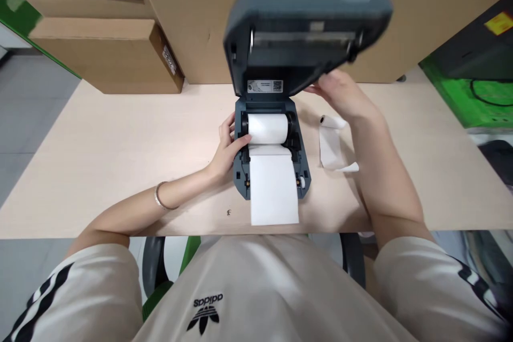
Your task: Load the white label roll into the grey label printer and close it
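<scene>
A dark grey label printer [240, 187] stands on the table with its lid [308, 10] raised. Inside lies a white label roll [267, 128], and a strip of its paper [274, 189] runs out over the printer's front toward the table edge. My left hand [229, 152] grips the printer's left side, the thumb reaching over the wall to the roll's lower left edge. At the lid's right edge is my right hand [336, 91], closed on it, with some fingertips hidden behind the lid. Right of the printer, a small partly unwound paper roll [331, 144] rests on the table.
Cardboard boxes [192, 21] line the back of the table [120, 144], and a smaller box [100, 56] stands at the back left. A black device with a yellow label [481, 37] and a green surface [484, 101] are at the right. A chair [154, 262] shows below the front edge.
</scene>
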### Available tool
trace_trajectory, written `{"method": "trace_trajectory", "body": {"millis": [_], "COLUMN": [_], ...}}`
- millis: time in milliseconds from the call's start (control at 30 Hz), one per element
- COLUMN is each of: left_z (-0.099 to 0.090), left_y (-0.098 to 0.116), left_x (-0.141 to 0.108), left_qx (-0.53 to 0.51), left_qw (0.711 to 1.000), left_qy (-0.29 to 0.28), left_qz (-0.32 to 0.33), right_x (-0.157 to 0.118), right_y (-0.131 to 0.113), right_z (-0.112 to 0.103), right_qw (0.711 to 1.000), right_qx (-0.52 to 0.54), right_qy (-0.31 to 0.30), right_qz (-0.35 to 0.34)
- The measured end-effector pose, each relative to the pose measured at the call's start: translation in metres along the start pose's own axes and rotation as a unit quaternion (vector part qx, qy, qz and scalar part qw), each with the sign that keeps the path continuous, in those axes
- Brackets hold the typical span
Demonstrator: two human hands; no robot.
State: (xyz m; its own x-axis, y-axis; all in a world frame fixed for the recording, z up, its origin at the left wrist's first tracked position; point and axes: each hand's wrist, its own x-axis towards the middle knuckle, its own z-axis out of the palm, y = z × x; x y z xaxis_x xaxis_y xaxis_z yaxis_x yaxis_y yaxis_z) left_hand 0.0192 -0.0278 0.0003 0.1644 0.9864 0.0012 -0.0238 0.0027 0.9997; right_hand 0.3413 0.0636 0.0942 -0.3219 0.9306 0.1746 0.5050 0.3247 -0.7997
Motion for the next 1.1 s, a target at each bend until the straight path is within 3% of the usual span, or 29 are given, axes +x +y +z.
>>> {"method": "trace_trajectory", "body": {"millis": [100, 200, 333, 367, 433, 533, 633, 733, 900, 1033, 1100], "left_z": [-0.006, -0.008, -0.008, -0.008, -0.007, -0.007, -0.008, -0.01, -0.011, -0.013, -0.015], "left_y": [0.002, 0.003, 0.001, 0.0, -0.002, -0.003, -0.002, -0.003, -0.007, -0.008, -0.008], "left_x": [0.002, 0.004, 0.006, 0.006, 0.006, 0.004, 0.001, -0.001, -0.001, 0.0, 0.0], "left_qx": [0.001, 0.022, 0.063, 0.068, 0.068, 0.07, 0.092, 0.112, 0.11, 0.107, 0.106], "left_qw": [1.0, 1.0, 0.998, 0.997, 0.996, 0.995, 0.993, 0.991, 0.991, 0.99, 0.99], "left_qy": [0.002, 0.01, 0.018, 0.023, 0.033, 0.041, 0.033, 0.022, 0.015, 0.001, -0.005], "left_qz": [-0.017, 0.0, 0.026, 0.033, 0.045, 0.057, 0.062, 0.072, 0.081, 0.091, 0.091], "right_x": [0.01, 0.012, -0.005, -0.011, -0.023, -0.031, -0.028, -0.02, -0.015, -0.042, -0.061], "right_y": [0.004, 0.003, -0.019, -0.027, -0.043, -0.054, -0.051, -0.047, -0.064, -0.085, -0.087], "right_z": [0.023, 0.03, 0.025, 0.027, 0.036, 0.06, 0.082, 0.089, 0.068, 0.015, -0.019], "right_qw": [0.998, 0.994, 0.977, 0.973, 0.96, 0.937, 0.929, 0.926, 0.932, 0.964, 0.978], "right_qx": [0.021, -0.029, -0.143, -0.187, -0.268, -0.322, -0.336, -0.344, -0.331, -0.24, -0.188], "right_qy": [0.054, 0.089, 0.157, 0.133, 0.03, -0.105, -0.136, -0.145, -0.133, -0.034, 0.004], "right_qz": [0.033, 0.062, 0.005, -0.025, -0.074, -0.088, -0.073, -0.062, -0.066, -0.105, -0.092]}}
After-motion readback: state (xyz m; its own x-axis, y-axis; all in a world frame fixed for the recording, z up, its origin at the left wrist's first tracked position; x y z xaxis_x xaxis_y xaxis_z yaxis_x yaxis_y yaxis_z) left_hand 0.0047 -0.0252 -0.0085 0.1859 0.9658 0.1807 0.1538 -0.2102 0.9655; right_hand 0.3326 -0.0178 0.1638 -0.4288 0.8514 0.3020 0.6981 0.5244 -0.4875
